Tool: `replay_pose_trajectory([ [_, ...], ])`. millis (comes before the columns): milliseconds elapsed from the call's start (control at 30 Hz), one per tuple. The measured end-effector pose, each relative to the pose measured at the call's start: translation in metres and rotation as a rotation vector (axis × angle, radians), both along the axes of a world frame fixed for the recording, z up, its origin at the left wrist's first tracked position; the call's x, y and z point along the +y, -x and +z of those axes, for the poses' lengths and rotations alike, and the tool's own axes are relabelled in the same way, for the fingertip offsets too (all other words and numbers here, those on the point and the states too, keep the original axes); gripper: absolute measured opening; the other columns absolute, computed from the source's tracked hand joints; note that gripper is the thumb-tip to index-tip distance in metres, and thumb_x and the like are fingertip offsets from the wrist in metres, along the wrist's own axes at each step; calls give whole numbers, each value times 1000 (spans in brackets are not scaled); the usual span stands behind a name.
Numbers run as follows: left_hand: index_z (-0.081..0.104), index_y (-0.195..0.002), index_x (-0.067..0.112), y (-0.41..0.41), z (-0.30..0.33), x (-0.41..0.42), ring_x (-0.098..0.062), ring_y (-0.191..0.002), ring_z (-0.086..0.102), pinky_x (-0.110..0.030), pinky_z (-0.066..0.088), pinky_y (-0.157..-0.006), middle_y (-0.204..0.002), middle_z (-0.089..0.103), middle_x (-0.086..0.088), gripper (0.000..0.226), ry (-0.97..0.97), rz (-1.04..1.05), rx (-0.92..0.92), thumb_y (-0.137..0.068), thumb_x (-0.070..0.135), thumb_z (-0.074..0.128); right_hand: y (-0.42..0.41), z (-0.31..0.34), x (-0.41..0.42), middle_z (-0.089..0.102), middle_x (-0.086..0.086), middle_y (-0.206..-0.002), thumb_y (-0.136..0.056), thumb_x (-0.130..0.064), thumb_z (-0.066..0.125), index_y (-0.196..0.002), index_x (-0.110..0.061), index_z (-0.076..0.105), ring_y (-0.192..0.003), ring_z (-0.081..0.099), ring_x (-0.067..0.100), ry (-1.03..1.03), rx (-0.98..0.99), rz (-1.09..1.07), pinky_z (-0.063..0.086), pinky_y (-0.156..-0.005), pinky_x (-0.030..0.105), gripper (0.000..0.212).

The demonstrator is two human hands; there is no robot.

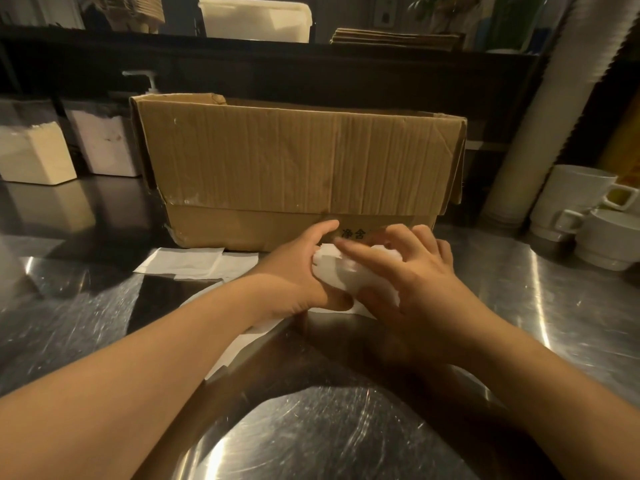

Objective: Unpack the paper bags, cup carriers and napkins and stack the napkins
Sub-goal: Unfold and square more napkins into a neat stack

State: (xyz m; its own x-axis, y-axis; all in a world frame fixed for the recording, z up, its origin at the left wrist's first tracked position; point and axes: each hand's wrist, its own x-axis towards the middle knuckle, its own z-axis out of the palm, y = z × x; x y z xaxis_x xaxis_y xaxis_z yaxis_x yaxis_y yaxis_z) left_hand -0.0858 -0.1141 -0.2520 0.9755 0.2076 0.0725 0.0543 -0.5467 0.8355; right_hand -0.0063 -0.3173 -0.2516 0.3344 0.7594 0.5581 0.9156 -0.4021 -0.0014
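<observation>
A bundle of white napkins [334, 268] is held between both hands, just in front of a big open cardboard box [298, 161] on the steel counter. My left hand [298, 271] grips the bundle's left side, thumb underneath. My right hand [408, 271] curls over its right side, with the index finger lying across the top. Loose flat napkins [187, 263] lie on the counter to the left of my hands. Another white sheet [239, 344] shows under my left forearm. The box's inside is hidden.
Two white napkin blocks in holders [38, 154] stand at the back left beside a pump bottle [147, 81]. White mugs and bowls [588, 216] and a tall sleeve of cups [554, 98] crowd the right. The steel counter [311, 427] reflects light near me.
</observation>
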Motion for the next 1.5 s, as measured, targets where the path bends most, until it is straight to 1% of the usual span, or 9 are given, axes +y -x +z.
replay_pose_trajectory([
  [67,30,-153,54,2,3,-2,-17,-126,57,-45,51,-108,-139,57,16,113,-34,4,6,-66,27,98,1,3,-1,32,-8,-133,-86,-28,79,-142,-48,42,-124,28,22,-61,32,22,34,-101,50,70],
  [133,29,-155,52,2,6,-5,-21,-131,53,-48,49,-111,-146,53,11,109,-62,12,30,-73,22,95,3,4,-1,36,-6,-132,-82,-25,83,-133,-45,53,-123,30,22,-87,26,41,36,-98,49,62],
  [267,30,-153,55,1,5,-6,-22,-141,46,-48,47,-113,-151,51,10,112,-78,18,22,-68,25,97,5,1,3,46,-1,-127,-83,-29,83,-123,-43,55,-118,33,23,-78,25,3,42,-93,56,52],
  [400,27,-154,55,2,5,-7,-17,-149,35,-46,44,-115,-158,43,11,112,-99,-10,22,-71,26,96,7,2,4,52,2,-125,-85,-31,81,-123,-34,65,-117,32,21,-72,65,-42,38,-97,55,41],
  [700,19,-154,60,0,2,-7,-13,-145,38,-26,39,-96,-158,43,13,115,-193,-22,-17,-72,33,94,16,6,10,41,-5,-127,-93,-41,69,-137,-39,53,-115,24,15,43,117,-126,26,-107,45,47],
  [900,15,-154,61,1,2,-9,-11,-142,39,-29,40,-103,-156,44,13,117,-228,-35,-27,-72,34,94,17,7,12,26,-12,-107,-92,-46,67,-135,-36,53,-99,11,5,37,148,-173,24,-100,37,46],
  [1067,14,-155,60,2,2,-11,-13,-138,42,-29,41,-101,-153,48,10,116,-228,-37,-21,-74,34,93,19,6,12,28,-14,-107,-98,-48,58,-127,-41,57,-101,13,5,38,170,-153,22,-99,36,29],
  [1267,15,-156,59,1,2,-10,-16,-144,38,-30,40,-102,-158,43,10,116,-210,-42,-13,-75,33,93,15,10,9,35,-14,-104,-99,-43,59,-119,-36,61,-100,20,6,-25,186,-166,22,-95,34,21],
  [1500,15,-156,59,2,4,-12,-3,-125,36,-27,38,-97,-159,41,8,112,-209,-42,-22,-77,34,91,11,6,10,37,-20,-110,-100,-36,60,-129,-37,60,-111,28,10,-46,163,-153,16,-92,32,30],
])
